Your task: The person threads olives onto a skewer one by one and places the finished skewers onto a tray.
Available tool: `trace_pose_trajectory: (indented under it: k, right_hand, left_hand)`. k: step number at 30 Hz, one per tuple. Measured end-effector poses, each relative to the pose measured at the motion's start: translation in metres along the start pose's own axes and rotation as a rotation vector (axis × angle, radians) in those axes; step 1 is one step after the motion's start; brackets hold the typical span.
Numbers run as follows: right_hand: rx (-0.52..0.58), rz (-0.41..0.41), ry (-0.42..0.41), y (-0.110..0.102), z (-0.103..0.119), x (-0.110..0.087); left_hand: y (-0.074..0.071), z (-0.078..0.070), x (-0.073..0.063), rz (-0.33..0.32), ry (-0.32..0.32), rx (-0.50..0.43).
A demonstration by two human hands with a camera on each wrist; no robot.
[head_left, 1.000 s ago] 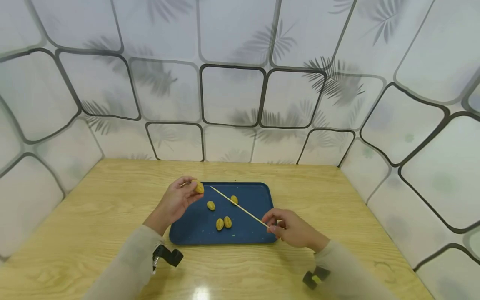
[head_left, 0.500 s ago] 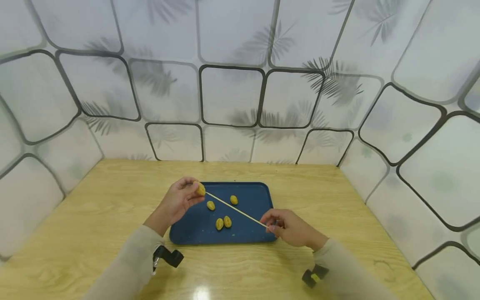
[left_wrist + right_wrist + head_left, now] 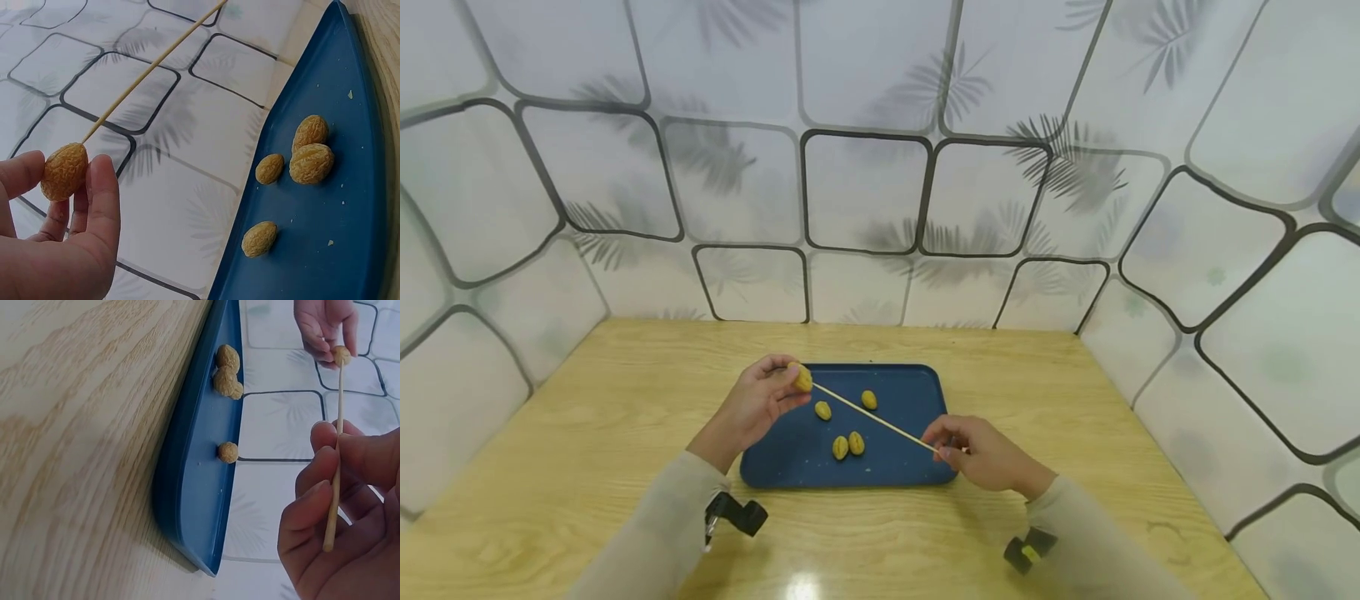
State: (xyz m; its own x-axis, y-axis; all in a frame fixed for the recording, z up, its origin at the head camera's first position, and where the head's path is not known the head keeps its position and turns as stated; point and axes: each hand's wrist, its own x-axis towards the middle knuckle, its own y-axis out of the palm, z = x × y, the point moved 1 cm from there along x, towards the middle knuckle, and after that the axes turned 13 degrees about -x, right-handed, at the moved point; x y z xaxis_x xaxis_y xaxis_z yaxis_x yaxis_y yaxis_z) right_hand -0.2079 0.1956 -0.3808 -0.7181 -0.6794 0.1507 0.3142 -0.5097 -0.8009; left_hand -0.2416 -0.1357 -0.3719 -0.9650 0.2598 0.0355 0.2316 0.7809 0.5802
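Note:
In the head view my left hand (image 3: 752, 406) holds a wrinkled golden-brown dried fruit (image 3: 803, 379) above the tray's far left corner. The left wrist view shows the fruit (image 3: 64, 172) pinched between thumb and fingers. A thin bamboo skewer (image 3: 874, 419) meets it at one end; how deep the tip sits is hidden. My right hand (image 3: 985, 454) grips the skewer near its other end, over the tray's right side. In the right wrist view the skewer's blunt end (image 3: 329, 542) sticks out below the curled fingers. Several more dried fruits (image 3: 312, 164) lie below on the blue tray (image 3: 790, 467).
The tray rests on a light wooden table (image 3: 647, 400). Patterned pale walls (image 3: 865, 192) stand behind and at both sides. A dark wrist mount (image 3: 737, 512) sits on the left sleeve, another mount (image 3: 1030, 550) on the right. Small crumbs dot the tray.
One second ago the skewer's tip was apart from the fruit; by half a second ago it met it, and it still does. The left hand has shifted slightly right. The fruits on the tray stay put.

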Motion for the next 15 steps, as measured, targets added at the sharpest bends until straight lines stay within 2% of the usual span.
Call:
trace_pose_trajectory:
  k: [8,15]
  right_hand:
    - [-0.024,-0.012,0.018,0.0017,0.0048,0.0020]
    - [-0.016,-0.028,0.018,0.0033,0.0089,0.0043]
  left_hand:
    - [-0.0007,-0.0018,-0.0022,0.006,0.037,0.007]
    - [0.0046,-0.0020,-0.0034,0.033,0.057,0.060]
